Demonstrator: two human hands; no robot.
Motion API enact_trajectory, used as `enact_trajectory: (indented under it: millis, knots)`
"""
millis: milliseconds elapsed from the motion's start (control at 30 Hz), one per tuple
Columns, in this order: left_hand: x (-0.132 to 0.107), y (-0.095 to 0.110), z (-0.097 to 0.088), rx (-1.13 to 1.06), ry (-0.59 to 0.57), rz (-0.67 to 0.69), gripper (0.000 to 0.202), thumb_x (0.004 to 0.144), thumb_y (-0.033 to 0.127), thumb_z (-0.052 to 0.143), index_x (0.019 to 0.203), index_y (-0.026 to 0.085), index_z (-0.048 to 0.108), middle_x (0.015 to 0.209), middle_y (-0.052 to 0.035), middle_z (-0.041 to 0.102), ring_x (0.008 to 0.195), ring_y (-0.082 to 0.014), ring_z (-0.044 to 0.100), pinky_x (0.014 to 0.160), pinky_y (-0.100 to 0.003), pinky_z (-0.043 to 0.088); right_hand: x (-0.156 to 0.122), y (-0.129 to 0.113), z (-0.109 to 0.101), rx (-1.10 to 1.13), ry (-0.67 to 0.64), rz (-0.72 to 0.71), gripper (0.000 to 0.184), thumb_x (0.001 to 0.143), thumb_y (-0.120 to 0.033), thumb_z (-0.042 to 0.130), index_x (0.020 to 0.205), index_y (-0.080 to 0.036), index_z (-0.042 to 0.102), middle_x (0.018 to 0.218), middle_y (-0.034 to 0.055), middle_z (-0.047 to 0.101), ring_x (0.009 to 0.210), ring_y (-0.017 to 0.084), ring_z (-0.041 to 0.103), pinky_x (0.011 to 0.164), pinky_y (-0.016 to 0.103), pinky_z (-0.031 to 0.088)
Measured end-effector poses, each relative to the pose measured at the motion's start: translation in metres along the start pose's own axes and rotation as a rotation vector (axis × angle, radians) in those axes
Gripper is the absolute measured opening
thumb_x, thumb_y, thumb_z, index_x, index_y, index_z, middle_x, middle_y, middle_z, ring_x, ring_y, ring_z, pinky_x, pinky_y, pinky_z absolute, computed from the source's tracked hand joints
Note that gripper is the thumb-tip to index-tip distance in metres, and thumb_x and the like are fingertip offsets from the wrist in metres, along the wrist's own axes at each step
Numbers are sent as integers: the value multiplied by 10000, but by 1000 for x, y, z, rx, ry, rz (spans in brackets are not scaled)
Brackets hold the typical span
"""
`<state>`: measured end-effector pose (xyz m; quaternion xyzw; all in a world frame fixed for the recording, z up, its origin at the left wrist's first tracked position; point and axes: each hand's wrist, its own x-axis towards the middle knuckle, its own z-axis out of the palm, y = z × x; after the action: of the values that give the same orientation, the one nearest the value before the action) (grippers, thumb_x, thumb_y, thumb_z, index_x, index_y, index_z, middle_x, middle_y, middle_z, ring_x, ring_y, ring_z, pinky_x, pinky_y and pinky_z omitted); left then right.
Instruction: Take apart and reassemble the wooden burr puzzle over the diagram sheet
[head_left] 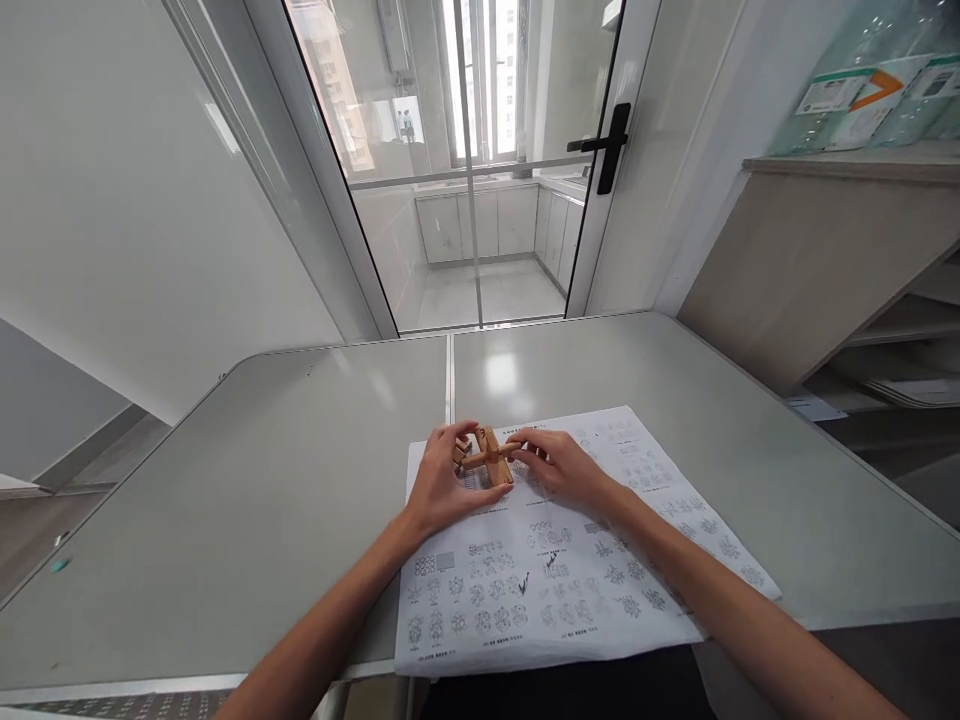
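Observation:
A small wooden puzzle [492, 456], with crossed pieces and dark marks at its ends, sits between my hands over the printed sheet. My left hand [442, 475] spans it, fingers at the far end and thumb at the near end. With thumb and fingertips closed, my right hand [555, 460] pinches the right end of a rod-like piece that crosses the puzzle. Beside my left fingers is another wooden block [461, 450], partly hidden. The printed sheet [517, 620] shows rows of assembly drawings and two handwritten tick marks.
The pale table [315, 560] has a seam along its middle and a small teal object [60, 565] near its left edge. Beyond it stands a glass door [420, 230] with a black handle [613, 148]. Shelving [825, 250] with packed bottles [870, 100] rises at the right.

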<state>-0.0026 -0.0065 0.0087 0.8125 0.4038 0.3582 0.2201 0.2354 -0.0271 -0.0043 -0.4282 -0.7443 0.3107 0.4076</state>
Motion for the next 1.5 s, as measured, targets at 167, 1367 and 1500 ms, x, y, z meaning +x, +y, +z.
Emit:
enact_trajectory:
  millis: [167,1367,1500]
  knots:
    - [1,-1,-2,-1,-26,0,865,656,417,967,1393,282,536,1295,-93,609,1148,-296,622,968,-470,575,1,4,-3,-29,-30,-34,244,1084,-347,512,1083,-228,725,897,47,750,684,172,588,668,309,447]
    - [1,4,-9,258,115,407,823,760,451,915,1449,295,491,1322,-78,721,1143,-293,613,980,-446,534,-8,-9,12,511,-219,117,800,937,-593,730,1586,-314,354,1468,149,594,1266,319,662,1045,543,556]
    - [1,5,-9,298,139,463,794,772,454,901,1436,291,496,1303,-78,744,1133,-304,629,976,-454,522,-7,-8,14,551,-156,168,723,913,-546,771,1512,-316,438,1362,126,650,1199,314,697,1039,553,550]
